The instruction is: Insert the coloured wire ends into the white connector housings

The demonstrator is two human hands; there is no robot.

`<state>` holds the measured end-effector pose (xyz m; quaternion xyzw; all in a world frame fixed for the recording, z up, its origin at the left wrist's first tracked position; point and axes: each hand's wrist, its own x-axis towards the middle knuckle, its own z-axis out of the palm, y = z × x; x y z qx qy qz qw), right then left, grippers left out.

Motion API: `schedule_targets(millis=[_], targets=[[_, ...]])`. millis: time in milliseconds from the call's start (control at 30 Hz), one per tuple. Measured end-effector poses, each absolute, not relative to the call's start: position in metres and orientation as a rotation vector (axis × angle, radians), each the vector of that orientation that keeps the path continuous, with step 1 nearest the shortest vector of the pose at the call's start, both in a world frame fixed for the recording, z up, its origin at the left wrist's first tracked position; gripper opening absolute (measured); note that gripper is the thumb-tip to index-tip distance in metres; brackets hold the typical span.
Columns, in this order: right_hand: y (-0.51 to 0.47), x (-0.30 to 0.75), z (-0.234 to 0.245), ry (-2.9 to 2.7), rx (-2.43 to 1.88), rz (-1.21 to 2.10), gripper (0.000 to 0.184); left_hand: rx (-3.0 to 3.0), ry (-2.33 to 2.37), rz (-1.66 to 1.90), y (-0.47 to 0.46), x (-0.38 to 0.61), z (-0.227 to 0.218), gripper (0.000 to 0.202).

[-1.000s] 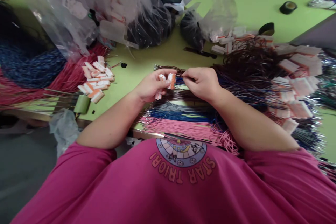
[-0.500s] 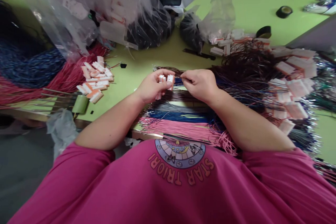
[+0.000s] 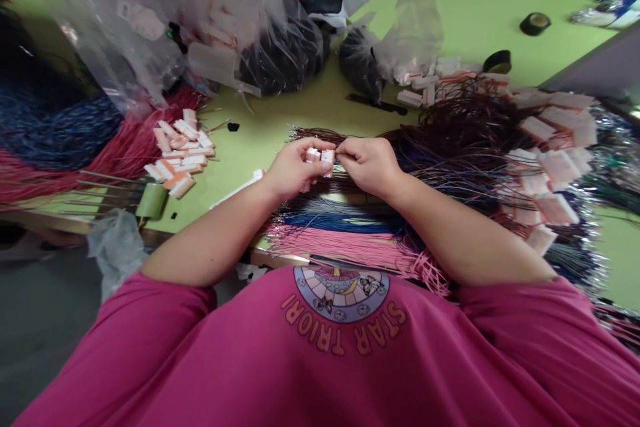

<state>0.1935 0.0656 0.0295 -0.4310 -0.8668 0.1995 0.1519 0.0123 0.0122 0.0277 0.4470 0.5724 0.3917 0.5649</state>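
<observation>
My left hand (image 3: 293,170) is closed around small white and orange plastic connector housings (image 3: 327,159), one of them sticking out past the fingertips. Close against its right end, my right hand (image 3: 367,159) is pinched; a thin wire seems to be between thumb and forefinger, but its tip is hidden. Beneath both hands lie rows of cut wires: brown ones (image 3: 320,133) at the back, then grey, blue wires (image 3: 345,223) and pink wires (image 3: 340,242) nearest my body. A pile of similar housings (image 3: 183,153) rests left of my left hand.
Clear plastic bags (image 3: 280,40) with dark contents stand at the back. Bundles of wires with white connectors (image 3: 557,167) lie at the right. Black tape rolls (image 3: 535,23) sit at the back right. A green cylinder with metal rods (image 3: 153,201) is at the left edge.
My right hand has moved left, up against the housing in my left hand. A white strip has come into view beside my left forearm.
</observation>
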Motion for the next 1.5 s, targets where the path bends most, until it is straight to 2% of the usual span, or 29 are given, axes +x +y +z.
schedule_targets(millis=[167,367,467,567,667,800,1033,1133,1300,1400,1500], targets=[[0.072,0.194,0.034,-2.531,-1.252,0.569,0.023,1.076,1.361,0.926,0.014,0.012,0.028,0.039],[0.092,0.217,0.051,-2.542,-0.989,0.662,0.021,1.092,1.367,1.01,0.02,0.003,0.028,0.034],[0.098,0.232,0.061,-2.471,-1.003,0.439,0.023,1.103,1.359,1.161,0.027,-0.009,0.018,0.036],[0.099,0.238,0.063,-2.654,-1.085,0.28,0.024,1.151,1.341,1.285,0.035,-0.02,0.007,0.044],[0.096,0.232,0.051,-2.976,-1.215,0.18,0.03,1.154,1.352,1.308,0.04,-0.026,0.001,0.046],[0.091,0.219,0.034,-3.093,-1.302,0.042,0.036,1.085,1.372,1.327,0.042,-0.025,-0.001,0.042],[0.093,0.219,0.039,-3.004,-1.35,0.1,0.037,1.099,1.374,1.292,0.04,-0.025,0.0,0.042],[0.095,0.221,0.046,-2.876,-1.378,0.267,0.031,1.075,1.37,1.32,0.041,-0.028,0.0,0.042],[0.095,0.22,0.051,-2.821,-1.238,0.618,0.039,1.049,1.366,1.328,0.043,-0.029,0.0,0.041],[0.098,0.224,0.049,-2.801,-1.248,0.533,0.039,1.084,1.373,1.312,0.041,-0.028,0.002,0.04],[0.105,0.236,0.053,-2.726,-1.361,0.37,0.031,1.097,1.388,1.302,0.039,-0.027,0.006,0.041]])
